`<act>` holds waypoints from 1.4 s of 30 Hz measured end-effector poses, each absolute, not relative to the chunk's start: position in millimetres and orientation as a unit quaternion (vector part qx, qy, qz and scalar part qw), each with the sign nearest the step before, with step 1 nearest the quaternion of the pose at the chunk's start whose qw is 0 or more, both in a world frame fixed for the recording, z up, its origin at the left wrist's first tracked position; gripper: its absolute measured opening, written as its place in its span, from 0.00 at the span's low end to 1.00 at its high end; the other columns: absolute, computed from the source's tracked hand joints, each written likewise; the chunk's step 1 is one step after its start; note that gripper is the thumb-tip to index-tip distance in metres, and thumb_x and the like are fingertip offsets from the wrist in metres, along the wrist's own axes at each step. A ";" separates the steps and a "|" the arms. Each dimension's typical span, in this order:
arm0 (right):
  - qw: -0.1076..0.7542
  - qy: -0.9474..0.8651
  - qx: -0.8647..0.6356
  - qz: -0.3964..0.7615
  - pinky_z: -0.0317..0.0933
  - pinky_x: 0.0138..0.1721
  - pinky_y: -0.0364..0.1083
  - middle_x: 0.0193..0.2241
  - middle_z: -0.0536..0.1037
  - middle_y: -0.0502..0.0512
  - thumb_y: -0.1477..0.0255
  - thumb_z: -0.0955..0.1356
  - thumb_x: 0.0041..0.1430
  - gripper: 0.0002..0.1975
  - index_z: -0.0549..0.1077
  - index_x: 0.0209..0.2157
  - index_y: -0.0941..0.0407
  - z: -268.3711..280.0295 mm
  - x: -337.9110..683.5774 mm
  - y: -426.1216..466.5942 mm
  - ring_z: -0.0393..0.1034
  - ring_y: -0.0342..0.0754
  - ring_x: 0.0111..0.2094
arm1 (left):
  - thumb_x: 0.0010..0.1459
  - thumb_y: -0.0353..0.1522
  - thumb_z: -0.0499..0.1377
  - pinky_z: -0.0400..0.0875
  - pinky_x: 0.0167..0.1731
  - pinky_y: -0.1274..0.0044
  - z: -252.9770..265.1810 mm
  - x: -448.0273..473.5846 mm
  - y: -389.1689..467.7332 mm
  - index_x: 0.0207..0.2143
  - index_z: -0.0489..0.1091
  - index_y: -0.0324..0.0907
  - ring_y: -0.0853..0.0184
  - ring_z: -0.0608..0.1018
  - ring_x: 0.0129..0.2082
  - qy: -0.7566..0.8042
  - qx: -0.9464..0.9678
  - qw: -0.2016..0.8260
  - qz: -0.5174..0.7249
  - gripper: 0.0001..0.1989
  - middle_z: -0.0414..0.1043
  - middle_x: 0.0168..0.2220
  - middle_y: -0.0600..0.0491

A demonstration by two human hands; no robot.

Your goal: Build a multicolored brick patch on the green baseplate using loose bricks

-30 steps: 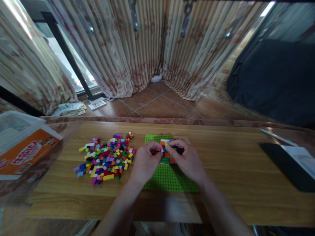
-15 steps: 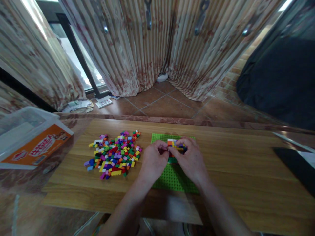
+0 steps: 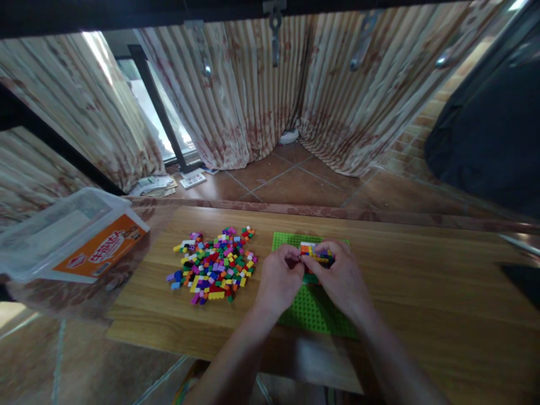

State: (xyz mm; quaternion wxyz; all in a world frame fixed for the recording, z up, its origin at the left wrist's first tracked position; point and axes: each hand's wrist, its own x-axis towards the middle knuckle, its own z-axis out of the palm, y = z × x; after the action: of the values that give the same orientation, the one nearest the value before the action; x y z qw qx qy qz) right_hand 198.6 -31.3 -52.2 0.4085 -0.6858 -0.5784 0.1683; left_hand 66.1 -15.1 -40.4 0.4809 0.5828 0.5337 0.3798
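Note:
A small build of toy bricks [image 3: 307, 248], with white, orange, yellow, blue and dark green parts, sits over the green studded baseplate [image 3: 314, 315]. My right hand [image 3: 346, 281] is closed around its right side, thumb along the near face and fingers over the top. At the build's left end, my left hand [image 3: 279, 284] is closed in a pinch, its fingertips close to my right thumb. Whatever lies between the left fingertips is too small to make out. Both hands cover much of the build.
Loose coloured bricks [image 3: 219, 264] lie in a heap on the wooden table [image 3: 422, 292], left of the baseplate. A clear plastic tub [image 3: 88, 214] with an orange label stands beyond the table's left end. Striped curtains [image 3: 248, 101] hang behind, and something dark [image 3: 521, 278] lies at far right.
The camera view has shifted, so everything appears farther right and slightly lower. Both hands keep nearly the same pose at the brick build.

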 end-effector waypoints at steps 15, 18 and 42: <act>0.424 -0.558 -0.684 0.201 0.62 0.47 0.52 0.45 0.74 0.58 0.60 0.66 0.56 0.13 0.77 0.34 0.54 -40.5 213.1 -35.2 0.69 0.51 0.43 | 0.55 0.34 0.59 0.68 0.40 0.71 -15.7 -14.4 -1.4 0.33 0.76 0.44 0.59 0.78 0.39 0.713 0.680 0.144 0.095 0.06 0.79 0.36 0.50; 0.439 -0.557 -0.677 0.196 0.62 0.48 0.52 0.43 0.75 0.57 0.62 0.67 0.57 0.11 0.76 0.34 0.54 -39.7 214.5 -34.8 0.70 0.51 0.44 | 0.56 0.34 0.59 0.68 0.44 0.69 -15.6 -10.8 -6.6 0.36 0.75 0.43 0.56 0.77 0.44 0.718 0.682 0.119 0.070 0.08 0.78 0.39 0.47; 0.475 -0.564 -0.610 0.289 0.65 0.38 0.46 0.31 0.79 0.52 0.63 0.66 0.59 0.11 0.76 0.34 0.54 -16.3 213.4 -43.2 0.72 0.46 0.33 | 0.59 0.28 0.56 0.68 0.32 0.78 -22.6 37.2 -15.4 0.34 0.68 0.42 0.69 0.76 0.30 0.485 0.763 0.285 0.319 0.03 0.73 0.31 0.55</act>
State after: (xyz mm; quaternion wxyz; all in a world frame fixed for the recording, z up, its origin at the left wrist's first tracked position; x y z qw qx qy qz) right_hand 213.4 -43.2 -16.3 0.4745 -0.6105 -0.5645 0.2889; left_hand 37.2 -15.4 -22.6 0.2849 0.7627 0.4852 0.3187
